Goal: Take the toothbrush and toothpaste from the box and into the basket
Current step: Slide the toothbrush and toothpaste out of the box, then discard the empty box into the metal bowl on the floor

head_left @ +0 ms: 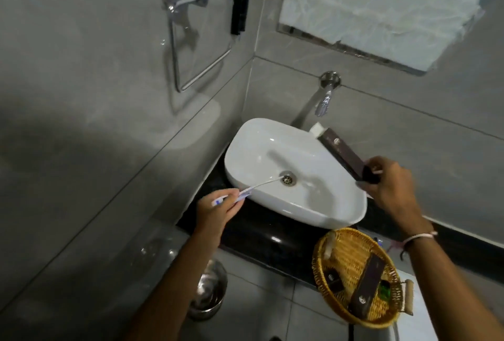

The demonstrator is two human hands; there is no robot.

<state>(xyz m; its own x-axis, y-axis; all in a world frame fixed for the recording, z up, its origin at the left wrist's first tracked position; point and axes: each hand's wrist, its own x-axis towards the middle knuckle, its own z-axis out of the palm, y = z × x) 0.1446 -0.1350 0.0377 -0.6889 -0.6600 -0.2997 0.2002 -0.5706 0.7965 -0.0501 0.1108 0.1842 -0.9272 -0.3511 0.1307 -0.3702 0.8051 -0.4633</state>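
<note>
My left hand (218, 208) pinches the handle of a white and blue toothbrush (261, 185), whose thin neck reaches out over the white sink toward the drain. My right hand (387, 183) grips the near end of a long dark brown box (341, 151) held over the sink's right rim. The box's far end is open, with a white flap or tube end (317, 129) showing there. A round wicker basket (351, 248) sits at the counter's near edge below my right forearm, holding another dark box (366, 286), a small dark packet and something green.
The white basin (272, 149) rests on a black counter (259, 234) in a grey tiled corner. A chrome tap (326, 95) juts from the wall above it. A towel ring (191, 68) hangs on the left wall. A steel bin (208, 289) stands on the floor.
</note>
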